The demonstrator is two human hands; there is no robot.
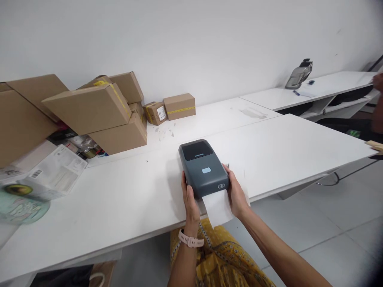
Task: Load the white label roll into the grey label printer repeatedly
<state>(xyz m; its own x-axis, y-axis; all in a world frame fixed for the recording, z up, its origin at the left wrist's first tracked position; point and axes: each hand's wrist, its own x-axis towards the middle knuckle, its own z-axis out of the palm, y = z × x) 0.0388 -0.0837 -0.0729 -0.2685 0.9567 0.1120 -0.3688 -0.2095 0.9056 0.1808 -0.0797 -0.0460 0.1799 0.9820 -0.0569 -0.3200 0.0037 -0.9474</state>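
A dark grey-blue label printer [203, 169] is near the front edge of the white table [143, 199], between my two hands. My left hand [190, 201] grips its left side, with a pink watch band on the wrist. On the right side, my right hand [236, 194] holds the printer near its front corner. White paper [218, 208] comes out of the printer's near end and hangs over the table edge. Whether the printer rests fully on the table cannot be told.
Cardboard boxes [89, 109] are piled at the back left, with two small boxes [179, 106] beside them. A white carton [48, 171] and a green container [24, 207] stand at the left. A bottle [299, 75] is at the back right. A person's hand [378, 81] shows at the right edge.
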